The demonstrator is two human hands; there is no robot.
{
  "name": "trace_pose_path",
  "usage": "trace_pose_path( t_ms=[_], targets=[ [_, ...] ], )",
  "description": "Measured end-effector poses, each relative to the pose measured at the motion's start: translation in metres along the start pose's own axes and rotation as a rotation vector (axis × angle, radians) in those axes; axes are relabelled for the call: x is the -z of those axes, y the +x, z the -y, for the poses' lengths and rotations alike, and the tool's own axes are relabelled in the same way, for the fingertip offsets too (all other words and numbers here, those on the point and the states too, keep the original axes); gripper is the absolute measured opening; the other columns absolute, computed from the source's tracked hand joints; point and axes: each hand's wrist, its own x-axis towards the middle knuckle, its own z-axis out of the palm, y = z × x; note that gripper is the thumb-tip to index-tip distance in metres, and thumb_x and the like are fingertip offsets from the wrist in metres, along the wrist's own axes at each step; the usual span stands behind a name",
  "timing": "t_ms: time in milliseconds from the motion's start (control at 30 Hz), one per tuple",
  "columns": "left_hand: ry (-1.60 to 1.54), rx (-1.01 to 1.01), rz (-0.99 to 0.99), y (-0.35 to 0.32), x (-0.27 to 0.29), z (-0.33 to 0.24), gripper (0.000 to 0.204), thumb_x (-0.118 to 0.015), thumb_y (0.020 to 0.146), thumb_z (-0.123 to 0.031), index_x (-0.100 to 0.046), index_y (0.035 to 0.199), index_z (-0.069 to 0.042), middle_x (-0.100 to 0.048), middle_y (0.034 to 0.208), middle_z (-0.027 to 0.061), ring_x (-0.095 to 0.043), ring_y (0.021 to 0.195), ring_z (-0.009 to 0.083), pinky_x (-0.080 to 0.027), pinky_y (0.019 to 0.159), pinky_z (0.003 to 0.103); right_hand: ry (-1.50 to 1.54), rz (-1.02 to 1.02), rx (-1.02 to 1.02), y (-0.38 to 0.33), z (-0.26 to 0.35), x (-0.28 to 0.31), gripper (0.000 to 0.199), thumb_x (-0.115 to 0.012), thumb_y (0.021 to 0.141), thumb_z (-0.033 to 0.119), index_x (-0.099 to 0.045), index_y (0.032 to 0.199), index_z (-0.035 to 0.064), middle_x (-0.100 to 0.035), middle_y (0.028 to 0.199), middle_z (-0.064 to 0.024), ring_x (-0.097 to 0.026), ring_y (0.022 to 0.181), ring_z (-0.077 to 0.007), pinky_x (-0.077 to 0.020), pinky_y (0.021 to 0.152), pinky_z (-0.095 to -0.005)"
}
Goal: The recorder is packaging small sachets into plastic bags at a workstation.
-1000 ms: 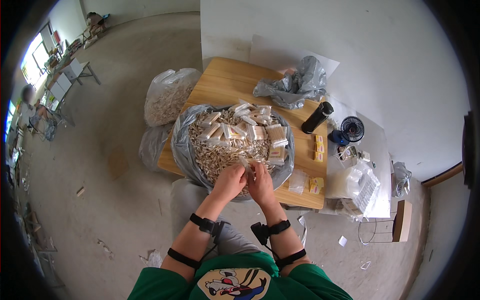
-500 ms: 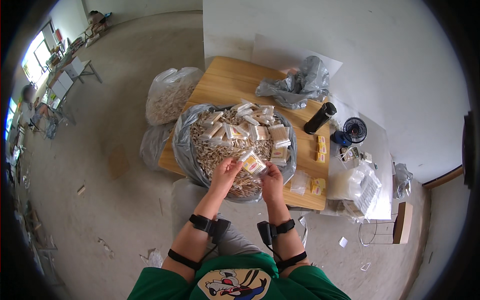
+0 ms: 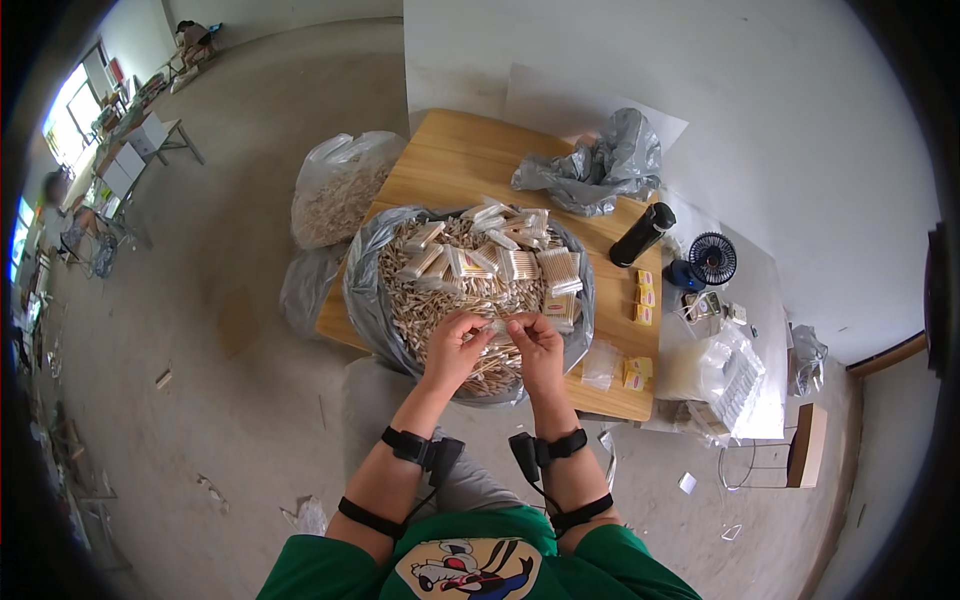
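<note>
Both hands are pinching the same little thing: left hand [image 3: 455, 345] and right hand [image 3: 535, 345] meet fingertip to fingertip over the near edge of the big grey bag [image 3: 365, 300], each with a narrow grip on what looks like a small clear packet [image 3: 497, 325] of sticks. Too small to say for sure. It's held just above the loose pile of wooden sticks [image 3: 425, 305], probably so anything dropped lands back in the bag. Filled packets [image 3: 520, 262] are stacked along the far side, out of the way. On the table [image 3: 450, 150] to the right: a black bottle [image 3: 642, 234], a small fan [image 3: 712, 258], yellow boxes [image 3: 645, 296]. Another full sack [image 3: 335, 195] leans at the left.
</note>
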Motion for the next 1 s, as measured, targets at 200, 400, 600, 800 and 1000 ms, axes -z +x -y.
trace_pose_path(
  t_ms=[200, 400, 600, 800, 1000],
  targets=[
    [0.083, -0.134, -0.045, 0.003, 0.0, 0.003, 0.009, -0.068, 0.079, -0.004, -0.059, 0.079, -0.001, -0.057, 0.075, 0.0056, -0.056, 0.067, 0.0176, -0.044, 0.059, 0.029, 0.021, -0.001, -0.039, 0.004, 0.0, -0.002, 0.008, -0.063, 0.088, 0.007, -0.061, 0.091, 0.0002, -0.06, 0.084, 0.0012, -0.051, 0.074, -0.0045, -0.041, 0.067, -0.019],
    [0.058, -0.026, -0.22, 0.007, -0.005, 0.001, 0.014, -0.065, 0.081, -0.005, -0.054, 0.075, -0.001, -0.054, 0.071, 0.0093, -0.053, 0.064, 0.0241, -0.042, 0.058, 0.033, -0.057, 0.002, -0.026, 0.003, -0.001, -0.002, 0.027, -0.054, 0.095, 0.024, -0.052, 0.108, 0.0005, -0.059, 0.09, -0.0025, -0.054, 0.074, -0.0069, -0.0435, 0.068, -0.0208],
    [0.16, 0.008, -0.351, -0.001, -0.017, 0.011, 0.014, -0.056, 0.089, -0.013, -0.053, 0.082, -0.002, -0.054, 0.074, 0.0115, -0.052, 0.067, 0.0282, -0.043, 0.062, 0.036, 0.149, -0.108, -0.292, -0.016, -0.021, -0.009, 0.028, -0.049, 0.096, 0.032, -0.048, 0.097, 0.0038, -0.057, 0.085, -0.0054, -0.061, 0.065, -0.0137, -0.0514, 0.052, -0.0268],
    [-0.176, 0.322, -0.161, -0.001, -0.003, 0.028, 0.025, -0.06, 0.09, -0.024, -0.052, 0.081, -0.002, -0.052, 0.07, 0.0009, -0.048, 0.065, 0.0095, -0.04, 0.06, 0.026, -0.135, -0.126, -0.158, -0.01, -0.013, 0.003, 0.026, -0.057, 0.093, 0.029, -0.051, 0.093, 0.0037, -0.054, 0.075, 0.0014, -0.048, 0.062, -0.0041, -0.0386, 0.049, -0.0193],
    [-0.123, 0.264, -0.016, 0.0, 0.0, 0.018, 0.028, -0.063, 0.089, -0.026, -0.051, 0.078, -0.004, -0.047, 0.068, -0.0035, -0.043, 0.064, 0.0054, -0.039, 0.06, 0.023, -0.025, -0.068, -0.185, -0.013, -0.004, 0.001, 0.017, -0.059, 0.092, 0.021, -0.054, 0.092, 0.0043, -0.057, 0.079, 0.0021, -0.05, 0.067, -0.0044, -0.0418, 0.06, -0.0195]
  ],
)
